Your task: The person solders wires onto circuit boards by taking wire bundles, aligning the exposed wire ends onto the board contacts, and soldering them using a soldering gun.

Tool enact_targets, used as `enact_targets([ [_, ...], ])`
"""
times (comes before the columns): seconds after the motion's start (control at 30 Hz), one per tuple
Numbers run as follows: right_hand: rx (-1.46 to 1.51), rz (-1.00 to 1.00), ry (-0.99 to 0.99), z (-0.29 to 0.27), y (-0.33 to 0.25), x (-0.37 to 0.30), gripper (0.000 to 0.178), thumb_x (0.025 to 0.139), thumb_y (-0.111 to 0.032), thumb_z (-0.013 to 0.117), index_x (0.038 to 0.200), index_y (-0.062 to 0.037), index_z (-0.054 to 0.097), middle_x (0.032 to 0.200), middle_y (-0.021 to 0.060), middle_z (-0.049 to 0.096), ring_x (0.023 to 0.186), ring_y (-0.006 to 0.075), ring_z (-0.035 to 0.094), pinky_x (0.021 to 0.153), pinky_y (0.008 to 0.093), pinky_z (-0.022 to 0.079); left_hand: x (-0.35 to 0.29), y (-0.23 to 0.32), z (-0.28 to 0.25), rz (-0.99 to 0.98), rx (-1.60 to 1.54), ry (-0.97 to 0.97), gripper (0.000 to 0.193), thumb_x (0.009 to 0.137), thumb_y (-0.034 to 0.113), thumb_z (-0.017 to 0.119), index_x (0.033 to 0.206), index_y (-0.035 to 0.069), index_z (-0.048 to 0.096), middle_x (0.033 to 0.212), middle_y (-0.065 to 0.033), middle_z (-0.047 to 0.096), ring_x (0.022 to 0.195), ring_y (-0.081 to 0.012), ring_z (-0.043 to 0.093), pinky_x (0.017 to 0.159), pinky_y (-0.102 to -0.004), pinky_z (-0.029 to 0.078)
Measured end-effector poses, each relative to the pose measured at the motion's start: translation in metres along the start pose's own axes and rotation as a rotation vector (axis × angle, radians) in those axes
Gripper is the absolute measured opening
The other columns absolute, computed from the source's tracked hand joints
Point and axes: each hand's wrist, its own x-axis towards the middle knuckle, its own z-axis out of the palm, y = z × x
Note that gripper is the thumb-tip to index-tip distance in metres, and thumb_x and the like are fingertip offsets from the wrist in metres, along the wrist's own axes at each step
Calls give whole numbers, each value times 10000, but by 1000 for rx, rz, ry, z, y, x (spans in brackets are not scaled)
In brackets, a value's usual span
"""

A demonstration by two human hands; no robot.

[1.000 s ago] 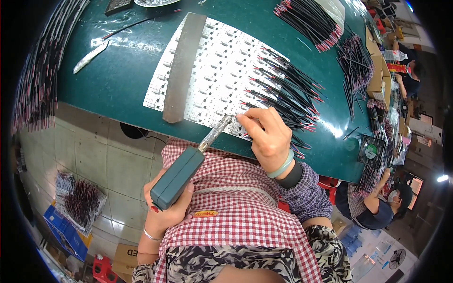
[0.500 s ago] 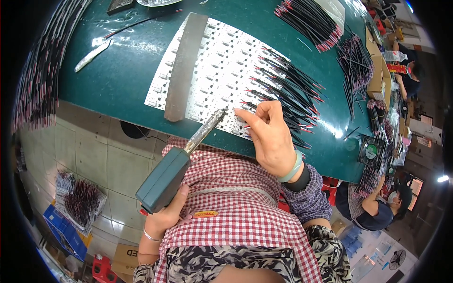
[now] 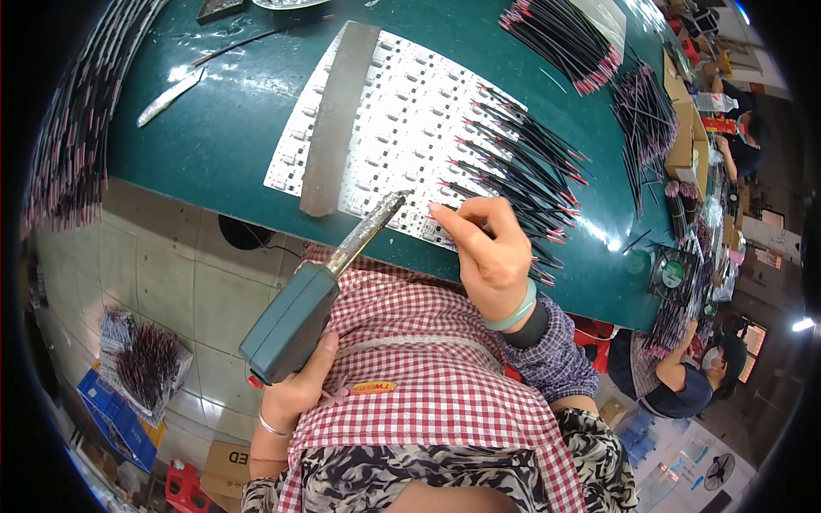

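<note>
My left hand (image 3: 301, 389) is closed around the dark green handle of a soldering gun (image 3: 289, 323). Its worn metal tip is over the near edge of a white panel of small circuit boards (image 3: 395, 128). Just right of the tip, my right hand (image 3: 492, 261) is pinched over the panel's near right corner. A small reddish wire end (image 3: 430, 215) shows at its fingertips; the rest of that wire is hidden by the hand. Several black wires with red ends (image 3: 522, 154) lie along the panel's right side. A flat grey metal bar (image 3: 339, 120) rests across the panel's left part.
Wire bundles lie at the table's far right (image 3: 564, 43) and hang at the left (image 3: 73, 128). A white wrapped stick (image 3: 169, 98) and a loose wire are on the green table (image 3: 214, 137). A small black fan (image 3: 674, 272) sits right. A co-worker (image 3: 684, 376) sits beyond.
The soldering gun and my left hand have shifted slightly left, with the tip a little away from the right fingertips. My right hand has turned slightly, its wrist moving left.
</note>
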Motion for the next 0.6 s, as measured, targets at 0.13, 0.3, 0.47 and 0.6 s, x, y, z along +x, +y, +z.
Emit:
enact_targets([
  [0.13,-86,-37,7,7,0,-7,385,695,106,661,1051,-18,735,780,67,580,714,232,602,577,336,505,-1,-7,-2,-73,-22,-11,163,883,40,747,1019,-40,708,921,-82,737,791,-157,688,702,-297,545],
  [0.3,-94,-87,32,12,0,-9,339,671,109,670,979,-19,730,764,58,591,689,227,585,548,341,479,5,-13,-1,121,117,-8,148,792,26,768,925,-21,722,819,-101,722,656,-180,671,621,-304,526],
  [0.47,-105,-84,41,12,0,-8,337,666,116,661,972,-9,726,767,61,591,681,229,578,547,340,474,9,-16,-3,212,240,-59,176,753,26,756,921,-14,720,809,-110,689,639,-220,652,600,-313,508],
  [0.6,-104,-91,47,12,0,-9,338,662,117,657,970,-4,724,765,63,589,680,229,573,544,340,471,10,-14,-2,205,225,-78,182,746,16,745,921,-22,710,809,-112,660,641,-233,637,593,-312,497],
])
